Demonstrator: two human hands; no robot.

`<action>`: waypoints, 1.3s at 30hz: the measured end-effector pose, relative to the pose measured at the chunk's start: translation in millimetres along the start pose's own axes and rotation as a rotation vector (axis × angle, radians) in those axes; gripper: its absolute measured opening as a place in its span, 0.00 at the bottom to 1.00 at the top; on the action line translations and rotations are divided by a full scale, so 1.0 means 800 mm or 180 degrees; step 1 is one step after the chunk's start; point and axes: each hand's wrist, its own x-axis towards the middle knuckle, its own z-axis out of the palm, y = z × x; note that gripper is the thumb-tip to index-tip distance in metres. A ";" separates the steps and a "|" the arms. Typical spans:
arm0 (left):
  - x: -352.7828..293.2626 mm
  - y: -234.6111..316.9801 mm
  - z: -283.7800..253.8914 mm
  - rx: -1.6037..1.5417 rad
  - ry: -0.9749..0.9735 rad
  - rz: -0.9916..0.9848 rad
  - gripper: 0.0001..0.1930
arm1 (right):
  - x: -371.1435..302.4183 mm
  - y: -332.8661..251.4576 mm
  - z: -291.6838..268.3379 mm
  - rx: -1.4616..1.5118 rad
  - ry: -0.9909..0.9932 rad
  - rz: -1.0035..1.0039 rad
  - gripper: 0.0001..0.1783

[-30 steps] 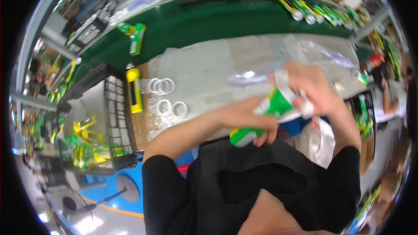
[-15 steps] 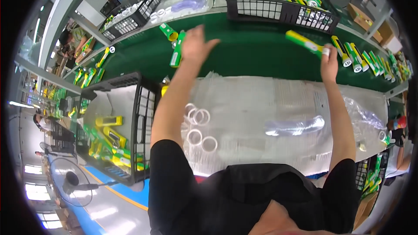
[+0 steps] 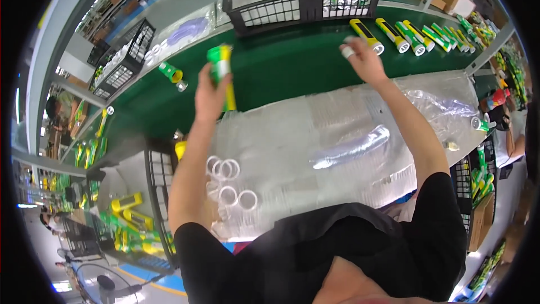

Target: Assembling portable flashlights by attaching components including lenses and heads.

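My left hand (image 3: 211, 97) is closed around a green and yellow flashlight (image 3: 223, 66), raised over the green belt with its wide green end up. My fingers hide part of its body. To the left of it lies a green flashlight part (image 3: 170, 71) with a yellow opening and a small clear-silver piece (image 3: 181, 85) at its mouth. My right hand (image 3: 367, 63) is open over the belt, a white wrap (image 3: 347, 52) on one finger. Just past its fingertips lies a yellow and green flashlight (image 3: 364, 35), first in a row of several flashlights (image 3: 419, 36).
A black crate (image 3: 275, 14) with flashlights stands beyond the belt. Another black crate (image 3: 154, 180) with flashlights is at left. White rings (image 3: 247, 199) and a stack of clear discs (image 3: 351, 149) lie on the plastic-covered table (image 3: 270, 135). A metal post (image 3: 62, 28) rises at left.
My right hand has let go of its flashlight, which now lies at the near end of the row. My left hand has picked up a flashlight from the belt. The whole view has shifted.
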 end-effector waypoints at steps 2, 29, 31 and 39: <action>-0.057 0.071 0.021 -0.1034 -0.0278 0.0178 0.33 | -0.033 -0.075 0.015 0.1397 -0.0976 0.0622 0.31; -0.327 0.210 0.017 -0.1896 -0.0894 0.2039 0.11 | -0.338 -0.270 -0.057 0.3594 -0.1812 0.1394 0.24; -0.328 0.209 0.019 -0.1675 -0.0870 0.2192 0.11 | -0.342 -0.269 -0.054 0.3570 -0.1707 0.1486 0.23; -0.283 0.142 0.078 -0.0008 -0.0647 0.1403 0.29 | -0.326 -0.236 -0.071 0.3819 -0.1054 0.1786 0.27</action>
